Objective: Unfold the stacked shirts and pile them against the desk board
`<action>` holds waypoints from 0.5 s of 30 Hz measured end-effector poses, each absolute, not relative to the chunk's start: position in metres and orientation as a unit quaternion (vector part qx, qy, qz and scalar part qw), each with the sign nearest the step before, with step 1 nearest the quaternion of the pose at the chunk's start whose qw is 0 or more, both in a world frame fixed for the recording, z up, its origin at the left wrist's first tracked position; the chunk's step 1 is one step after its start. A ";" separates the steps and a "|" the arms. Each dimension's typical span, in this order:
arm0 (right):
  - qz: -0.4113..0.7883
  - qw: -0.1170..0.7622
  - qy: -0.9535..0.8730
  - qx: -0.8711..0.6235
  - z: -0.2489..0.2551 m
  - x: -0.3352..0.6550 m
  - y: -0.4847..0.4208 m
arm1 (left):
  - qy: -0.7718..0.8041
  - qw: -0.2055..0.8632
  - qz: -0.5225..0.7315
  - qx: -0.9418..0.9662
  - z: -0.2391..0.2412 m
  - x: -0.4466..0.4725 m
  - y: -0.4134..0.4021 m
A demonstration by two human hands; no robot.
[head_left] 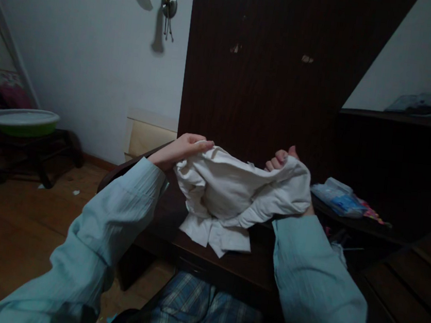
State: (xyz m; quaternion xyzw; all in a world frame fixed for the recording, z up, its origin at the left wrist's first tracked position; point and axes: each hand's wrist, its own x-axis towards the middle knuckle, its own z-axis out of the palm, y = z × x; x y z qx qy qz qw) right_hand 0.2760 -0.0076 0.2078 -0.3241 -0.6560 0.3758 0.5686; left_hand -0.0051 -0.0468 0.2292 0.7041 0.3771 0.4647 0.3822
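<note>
White cotton fills the middle of my view: a crumpled white garment (231, 194) is bunched up between both hands, over the dark wooden table (176, 229). My left hand (180, 149) pinches the upper left edge of the cloth, fingers curled together over the fabric. My right hand (283, 161) is closed in a fist on the upper right edge, knuckles up, thumb just showing above the cloth. Most of the garment hangs in a loose sag between the two grips, and its lower part, which looks like a collar or a placket, rests flat on the table top near the front edge.

I judge that I am at the opening-out stage: the cloth is gathered and lifted at two points but not yet spread or squared. The next move, as I read it, calls for drawing the hands apart so the sag goes taut, then finding a seam or a hem to line up, with the lower part kept on the table rather than dragged off its edge.

To the right a plastic packet (338, 196) lies on the shelf, well apart from the cloth. At far left a green basin (20, 121) sits on a low stand.
</note>
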 end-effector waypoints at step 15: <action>0.020 0.473 -0.773 -0.423 0.284 0.267 -0.047 | 0.372 0.116 0.334 0.858 0.259 -0.011 -0.044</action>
